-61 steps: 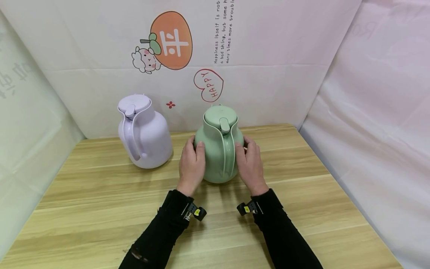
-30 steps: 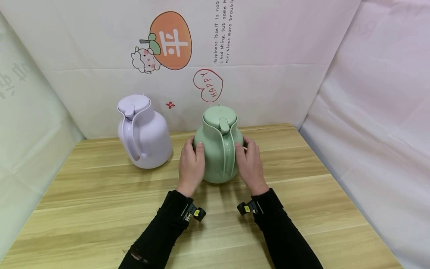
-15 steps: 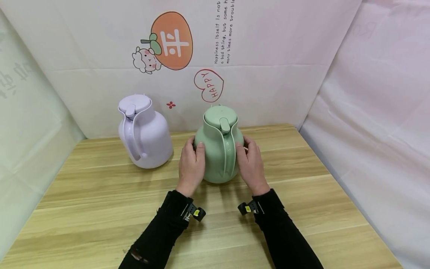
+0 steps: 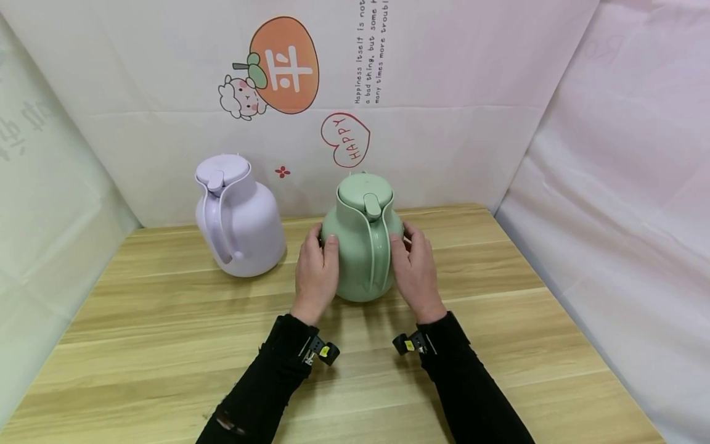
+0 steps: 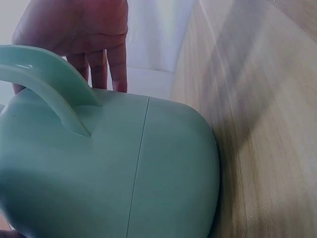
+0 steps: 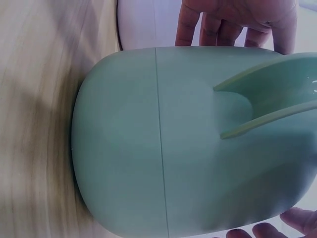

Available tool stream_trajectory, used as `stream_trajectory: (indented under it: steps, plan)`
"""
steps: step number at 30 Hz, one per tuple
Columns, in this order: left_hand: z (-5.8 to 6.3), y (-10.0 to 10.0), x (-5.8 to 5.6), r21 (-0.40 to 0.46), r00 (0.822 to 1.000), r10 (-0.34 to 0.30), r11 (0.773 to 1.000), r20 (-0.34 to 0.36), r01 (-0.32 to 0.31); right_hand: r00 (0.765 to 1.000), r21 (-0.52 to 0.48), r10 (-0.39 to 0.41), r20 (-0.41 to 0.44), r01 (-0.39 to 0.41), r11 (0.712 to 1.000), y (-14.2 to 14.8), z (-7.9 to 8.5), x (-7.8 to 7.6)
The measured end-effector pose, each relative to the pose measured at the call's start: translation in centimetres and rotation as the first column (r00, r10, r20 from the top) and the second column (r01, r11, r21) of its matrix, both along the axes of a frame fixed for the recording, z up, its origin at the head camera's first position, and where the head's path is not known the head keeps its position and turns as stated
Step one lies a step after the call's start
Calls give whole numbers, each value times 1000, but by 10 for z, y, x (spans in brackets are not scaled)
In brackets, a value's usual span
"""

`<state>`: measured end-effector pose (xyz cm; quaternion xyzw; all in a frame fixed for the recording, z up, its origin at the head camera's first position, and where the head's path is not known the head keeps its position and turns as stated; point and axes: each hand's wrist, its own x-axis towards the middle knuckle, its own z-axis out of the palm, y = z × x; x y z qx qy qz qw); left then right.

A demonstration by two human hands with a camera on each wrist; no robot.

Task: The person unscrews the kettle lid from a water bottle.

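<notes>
A pale green vacuum jug (image 4: 353,262) stands upright on the wooden table, its handle and lid lever facing me. My left hand (image 4: 314,280) grips its left side, thumb in front and fingers reaching round behind. On the opposite side my right hand (image 4: 415,274) holds it the same way, thumb beside the handle. The jug's base sits against the tabletop in both wrist views. In the left wrist view the right hand (image 5: 81,29) shows beyond the jug. The right wrist view has the left hand (image 6: 242,22) at the far side. Some fingertips are hidden behind the jug.
A lilac jug (image 4: 252,231) of the same shape stands on the table to the left, handle turned toward me. Behind the wooden table (image 4: 166,345) hangs a white printed cloth (image 4: 455,123), with more white cloth at both sides.
</notes>
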<state>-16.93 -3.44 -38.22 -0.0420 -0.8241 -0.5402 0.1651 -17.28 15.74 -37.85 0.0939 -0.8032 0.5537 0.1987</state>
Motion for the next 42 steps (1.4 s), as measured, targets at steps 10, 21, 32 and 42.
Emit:
stream_trajectory:
  steps: [10, 21, 32, 42]
  plan:
    - [-1, -1, 1, 8, 999, -40, 999, 30, 39, 990, 2, -139, -27, 139, 990, -2, 11, 10]
    - [-5, 1, -1, 13, 998, -66, 998, 8, 66, 990, -74, -119, -71, 113, 991, -11, 24, 23]
    - [-5, 1, -2, 11, 998, -61, 998, -10, 61, 991, 5, -132, 23, 132, 991, -23, 32, 35]
    - [-4, 1, -2, 11, 998, -59, 998, -20, 59, 999, 28, -21, 24, 21, 999, -34, 31, 42]
